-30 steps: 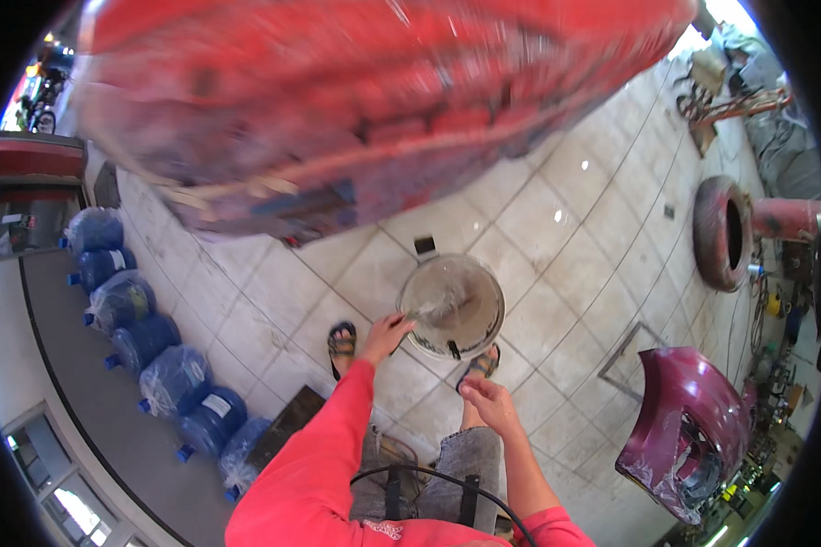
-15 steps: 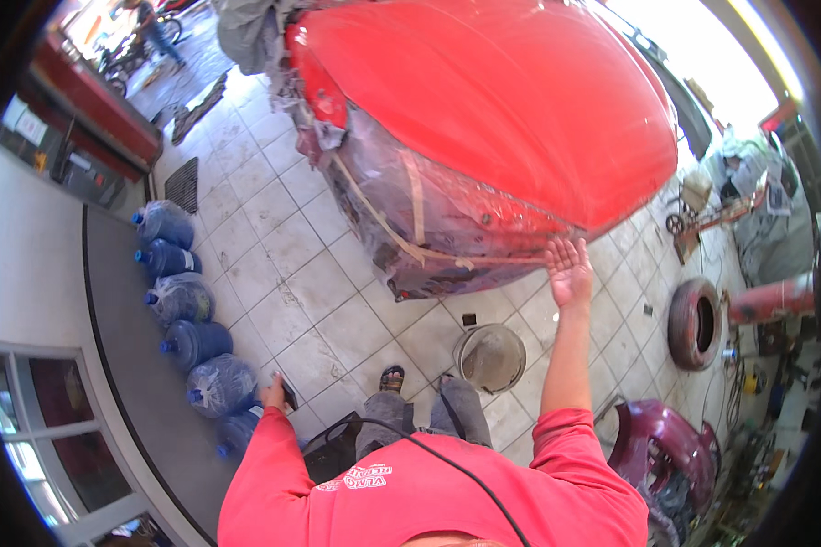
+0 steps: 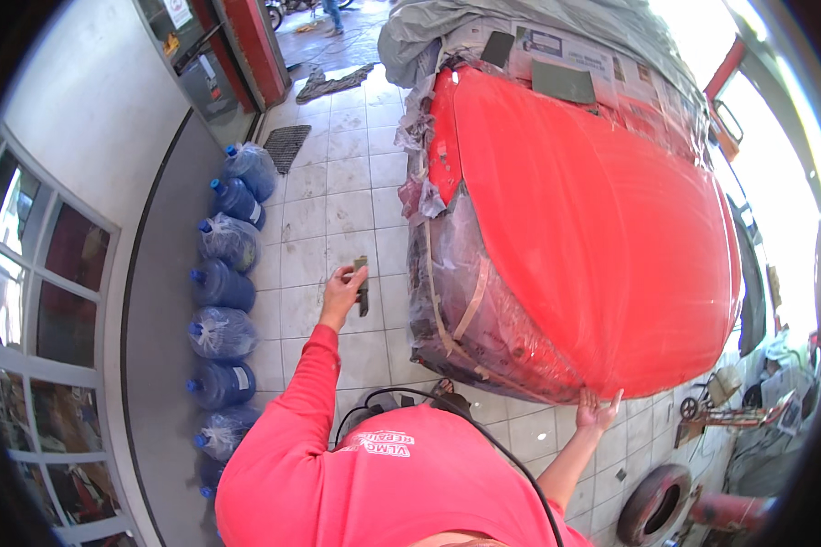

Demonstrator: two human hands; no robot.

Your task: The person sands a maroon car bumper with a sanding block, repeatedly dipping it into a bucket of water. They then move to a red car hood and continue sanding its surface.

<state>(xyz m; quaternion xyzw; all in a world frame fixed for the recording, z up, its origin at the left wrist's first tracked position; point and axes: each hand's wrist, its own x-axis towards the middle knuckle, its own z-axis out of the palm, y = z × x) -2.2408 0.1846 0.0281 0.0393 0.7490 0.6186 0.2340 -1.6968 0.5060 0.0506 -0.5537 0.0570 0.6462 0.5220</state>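
Observation:
My left hand point(image 3: 339, 296) is out over the tiled floor, left of the car's front. Its fingers are closed on a narrow dark block point(image 3: 363, 304) with an olive-green end, held upright by its edge. My right hand point(image 3: 597, 413) lies at the front edge of the bright red car hood point(image 3: 602, 237), palm up and fingers apart, with nothing in it. Whether its fingertips touch the hood, I cannot tell. Clear plastic film point(image 3: 461, 246) with strips of tape covers the bumper and headlight area below the hood.
Several blue water jugs point(image 3: 223, 283) line the grey wall on the left. Newspaper point(image 3: 625, 77) with a dark flat sheet point(image 3: 563, 82) covers the windshield area, beneath a grey car cover point(image 3: 538, 20). A tyre point(image 3: 655, 503) lies at lower right. A black hose point(image 3: 511, 442) crosses my body.
The view has turned left and moved nearer the car. My left hand has come up and forward with the dark block. My right hand stays by the hood's front edge. The bucket has left view.

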